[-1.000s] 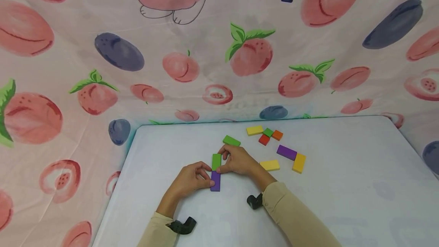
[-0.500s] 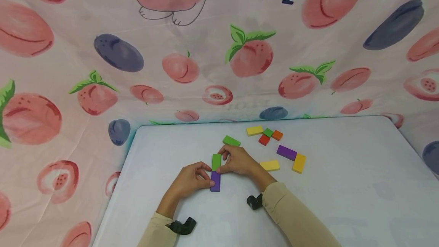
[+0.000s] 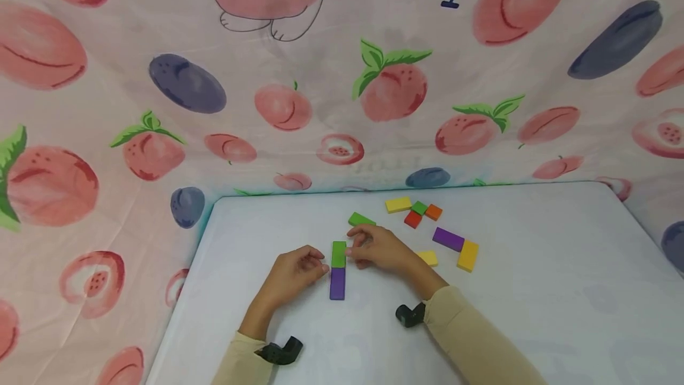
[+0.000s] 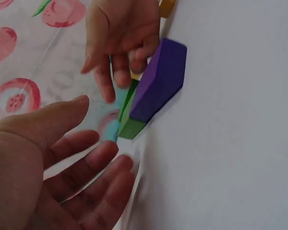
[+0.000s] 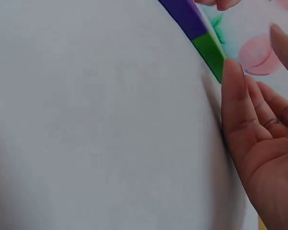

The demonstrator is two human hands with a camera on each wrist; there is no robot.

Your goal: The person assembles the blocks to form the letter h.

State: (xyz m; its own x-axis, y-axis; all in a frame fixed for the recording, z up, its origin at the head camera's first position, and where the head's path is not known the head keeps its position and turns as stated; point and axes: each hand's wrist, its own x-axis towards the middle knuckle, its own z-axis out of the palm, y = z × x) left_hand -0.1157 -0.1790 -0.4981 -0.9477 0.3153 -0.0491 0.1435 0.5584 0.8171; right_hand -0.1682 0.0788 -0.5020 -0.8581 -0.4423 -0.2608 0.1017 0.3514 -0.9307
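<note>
A purple block [image 3: 338,284] and a green block [image 3: 339,254] lie end to end in one line on the white table. Just left of them is my left hand [image 3: 291,275], apart from both, its fingers relaxed and holding nothing. My right hand [image 3: 382,248] is at the right of the green block with loosely bent fingers. Its thumb tip is very close to that block; whether they touch I cannot tell. In the left wrist view a gap separates the left fingers [image 4: 98,163] from the purple block [image 4: 163,79].
Beyond the right hand lies another green block [image 3: 362,219]. A yellow block [image 3: 428,258] is partly hidden by the right forearm. Farther right are a purple block [image 3: 448,239] touching a yellow-orange one [image 3: 467,255]. At the back sit yellow [image 3: 398,205], green, red and orange pieces.
Both hands have let go of the purple and green blocks and drawn apart, the left one leftward, the right one rightward. The two blocks stay in line.
</note>
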